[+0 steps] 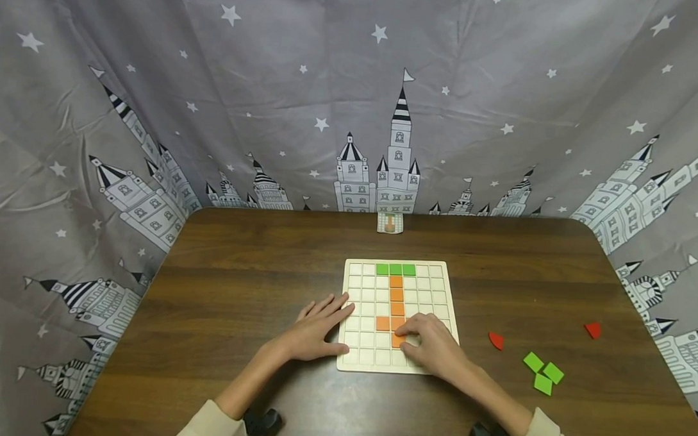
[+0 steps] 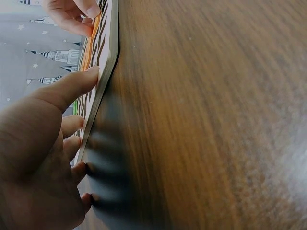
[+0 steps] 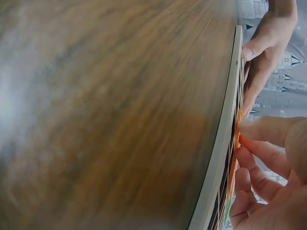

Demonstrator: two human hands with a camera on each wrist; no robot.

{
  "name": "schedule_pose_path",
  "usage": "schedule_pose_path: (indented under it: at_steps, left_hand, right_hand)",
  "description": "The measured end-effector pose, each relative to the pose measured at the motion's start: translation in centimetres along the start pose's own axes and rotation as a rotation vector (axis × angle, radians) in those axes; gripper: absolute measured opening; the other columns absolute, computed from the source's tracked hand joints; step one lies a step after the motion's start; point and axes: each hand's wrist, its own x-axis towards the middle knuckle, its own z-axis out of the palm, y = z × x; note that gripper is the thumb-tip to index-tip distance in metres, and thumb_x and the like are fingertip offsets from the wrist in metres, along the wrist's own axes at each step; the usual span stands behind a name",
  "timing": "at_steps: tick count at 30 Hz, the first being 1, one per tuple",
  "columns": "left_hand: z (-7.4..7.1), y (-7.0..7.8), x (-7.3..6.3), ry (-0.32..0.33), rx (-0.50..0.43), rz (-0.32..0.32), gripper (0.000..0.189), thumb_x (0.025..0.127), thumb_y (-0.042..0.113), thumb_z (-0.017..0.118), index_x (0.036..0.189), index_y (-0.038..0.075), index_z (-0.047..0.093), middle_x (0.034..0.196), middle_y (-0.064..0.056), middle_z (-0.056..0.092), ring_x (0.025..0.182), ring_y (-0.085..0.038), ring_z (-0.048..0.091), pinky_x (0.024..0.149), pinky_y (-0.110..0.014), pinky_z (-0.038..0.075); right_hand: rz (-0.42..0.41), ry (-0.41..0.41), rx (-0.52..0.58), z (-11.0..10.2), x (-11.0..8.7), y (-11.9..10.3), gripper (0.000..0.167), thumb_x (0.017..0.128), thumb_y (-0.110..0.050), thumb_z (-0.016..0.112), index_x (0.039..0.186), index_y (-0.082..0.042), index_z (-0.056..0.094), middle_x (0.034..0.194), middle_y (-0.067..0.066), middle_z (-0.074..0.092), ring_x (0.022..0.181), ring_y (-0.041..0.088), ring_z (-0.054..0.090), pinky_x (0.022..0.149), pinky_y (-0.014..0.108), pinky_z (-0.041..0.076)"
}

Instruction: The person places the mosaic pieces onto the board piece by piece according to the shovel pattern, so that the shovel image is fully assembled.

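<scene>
A pale gridded board (image 1: 367, 356) lies on the table, with three green tiles (image 1: 396, 270) in its top row. Below them runs a column of orange tiles (image 1: 396, 295), and one more orange tile (image 1: 382, 324) sits left of it. My right hand (image 1: 433, 349) pinches the lowest orange tile (image 1: 396, 341) between thumb and index finger, at the board's surface; the hand partly covers it. With fingers spread, my left hand (image 1: 313, 332) rests on the board's left edge. In the left wrist view, its thumb (image 2: 79, 86) touches the board's rim (image 2: 108, 72).
Right of the board lie several loose green tiles (image 1: 542, 384) and two red rounded pieces, one nearer (image 1: 496, 340) and one farther right (image 1: 592, 330). A small picture card (image 1: 390, 223) stands at the table's back edge, before a grey castle-print curtain (image 1: 354, 64).
</scene>
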Motion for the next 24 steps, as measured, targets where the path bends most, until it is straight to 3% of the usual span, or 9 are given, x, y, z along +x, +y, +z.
schedule_pose_path:
  at_steps: [11,18,24]
  left_hand:
    - [0.0,0.0,0.0,-0.002,0.001,0.006,0.08,0.093,0.039,0.07,0.158,0.011,0.032,0.165,-0.009,0.017,0.15,-0.036,0.01,0.113,-0.065,0.008]
    - [0.1,-0.1,0.0,0.005,0.006,0.014,0.079,0.093,0.038,0.069,0.157,0.009,0.033,0.165,-0.011,0.019,0.15,-0.037,0.012,0.112,-0.065,0.009]
    - [0.0,0.0,0.0,0.0,-0.002,0.0,0.08,0.093,0.038,0.07,0.158,0.011,0.032,0.165,-0.009,0.017,0.15,-0.036,0.011,0.113,-0.064,0.008]
  right_hand:
    - [0.02,-0.003,-0.008,-1.4,-0.8,0.9,0.018,0.077,-0.002,0.078,0.093,-0.009,0.079,0.092,-0.007,0.072,0.091,0.018,0.063,0.082,0.038,0.05]
    - [0.128,0.072,-0.004,-4.2,-3.0,2.8,0.022,0.078,-0.004,0.083,0.099,-0.011,0.078,0.099,-0.003,0.071,0.097,0.023,0.063,0.085,0.046,0.05]
    - [0.143,0.164,-0.025,-7.2,-5.6,5.1,0.028,0.079,-0.004,0.083,0.106,-0.007,0.075,0.107,0.008,0.07,0.103,0.036,0.062,0.085,0.057,0.049]
